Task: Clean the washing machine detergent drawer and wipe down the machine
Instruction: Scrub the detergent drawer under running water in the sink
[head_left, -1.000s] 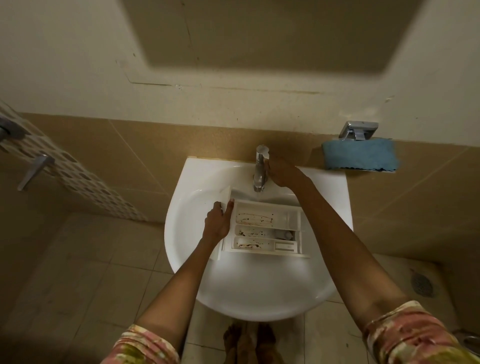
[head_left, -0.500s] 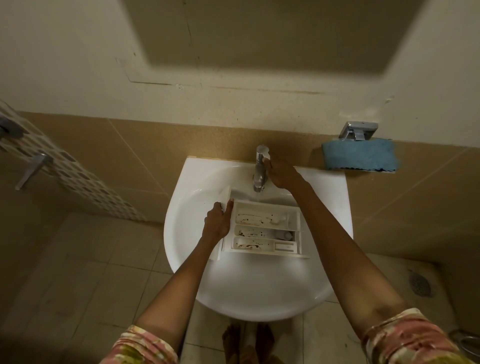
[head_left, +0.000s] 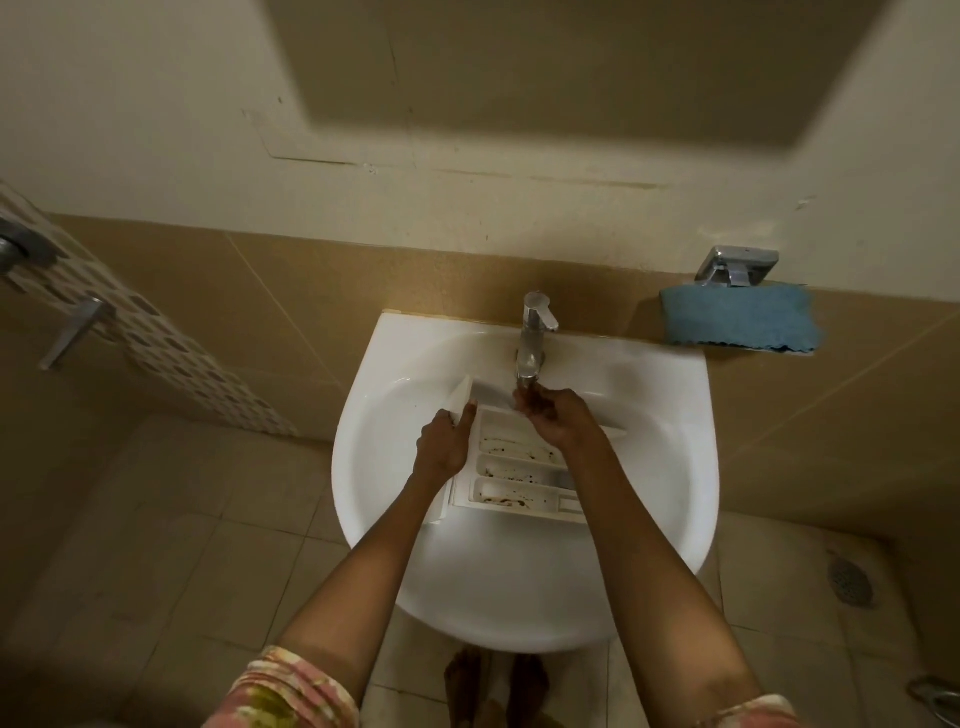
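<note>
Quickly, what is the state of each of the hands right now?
Left hand: grips the left end of the detergent drawer.
Right hand: fingers curled under the tap; whether it holds anything cannot be told.

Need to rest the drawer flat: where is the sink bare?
Bare: in the sink, the basin between drawer and near rim, and the ledge either side of the faucet. Crowded: under the faucet, where left hand, right hand and drawer bunch.

Home bathroom: wall-hung sink (head_left: 395, 364), tap (head_left: 535, 332), tiled floor (head_left: 182, 519).
</note>
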